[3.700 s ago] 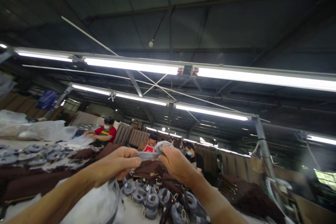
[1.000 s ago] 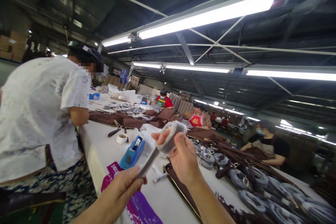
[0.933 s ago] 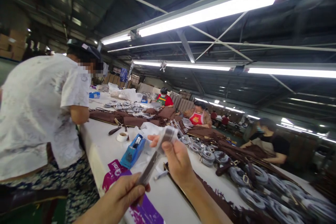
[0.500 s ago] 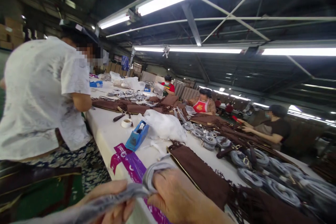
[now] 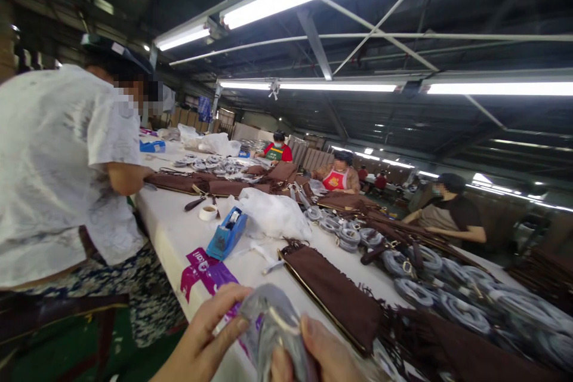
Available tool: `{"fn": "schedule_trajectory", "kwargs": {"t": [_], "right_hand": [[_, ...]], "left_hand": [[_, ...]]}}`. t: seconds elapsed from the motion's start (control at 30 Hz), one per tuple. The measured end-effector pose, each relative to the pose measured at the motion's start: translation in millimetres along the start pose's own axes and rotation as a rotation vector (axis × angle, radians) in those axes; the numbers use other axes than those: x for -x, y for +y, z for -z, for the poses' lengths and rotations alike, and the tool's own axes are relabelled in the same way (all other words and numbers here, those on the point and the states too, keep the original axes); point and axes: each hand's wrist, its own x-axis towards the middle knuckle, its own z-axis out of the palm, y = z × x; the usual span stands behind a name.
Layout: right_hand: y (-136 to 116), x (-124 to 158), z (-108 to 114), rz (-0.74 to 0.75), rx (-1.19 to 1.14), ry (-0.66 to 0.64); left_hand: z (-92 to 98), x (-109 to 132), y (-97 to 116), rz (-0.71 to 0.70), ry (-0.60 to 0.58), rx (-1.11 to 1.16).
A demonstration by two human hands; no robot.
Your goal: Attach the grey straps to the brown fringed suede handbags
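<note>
A coiled strap in grey plastic wrap is held up at the bottom middle, over the near edge of the table. On its left side, my left hand has the thumb and fingers closed at the coil's edge. My right hand grips the coil from the right, thumb on top and fingertips pressed to its face. Just beyond the hands lies a purple plastic bag. To the right, a brown fringed bag with a gold zip rests on the white table.
A blue tape dispenser, a tape roll and a white plastic bag sit mid-table. Several wrapped strap coils line the right. A co-worker in a white shirt leans in at left; others work across the table.
The strap's loose length, earlier stretched between both hands, is now gathered into the coil. My hands have turned the coil, and the view has shifted slightly right.
</note>
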Motion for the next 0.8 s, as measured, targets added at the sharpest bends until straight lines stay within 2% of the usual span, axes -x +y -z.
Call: {"fn": "schedule_trajectory", "kwargs": {"t": [0.1,0.17,0.23,0.33,0.5,0.67,0.8], "right_hand": [[-3.3,-14.7,2.1,0.092,-0.152,-0.04],[-6.5,-20.0,9.6,0.163,-0.23,0.014],[-7.3,-22.3,18.5,0.212,-0.246,0.097],[-2.3,-25.4,27.6,0.301,-0.224,0.157],[12.7,-36.4,31.4,0.381,-0.211,0.216],[28.4,-47.8,36.4,0.402,-0.208,0.27],[38.9,-50.1,39.8,0.403,-0.169,0.203]], "left_hand": [[-35.8,-6.2,-11.3,0.253,-0.052,0.324],[-56.8,-8.6,-14.4,0.377,-0.071,0.524],[-72.4,-9.4,-15.5,0.435,-0.021,0.659],[-86.9,-8.2,-18.1,0.455,0.062,0.743],[-96.3,-6.8,-22.9,0.483,0.205,0.81],[-95.0,-7.7,-30.2,0.54,0.286,0.778],[-89.3,-3.9,-46.4,0.519,0.284,0.659]]}}
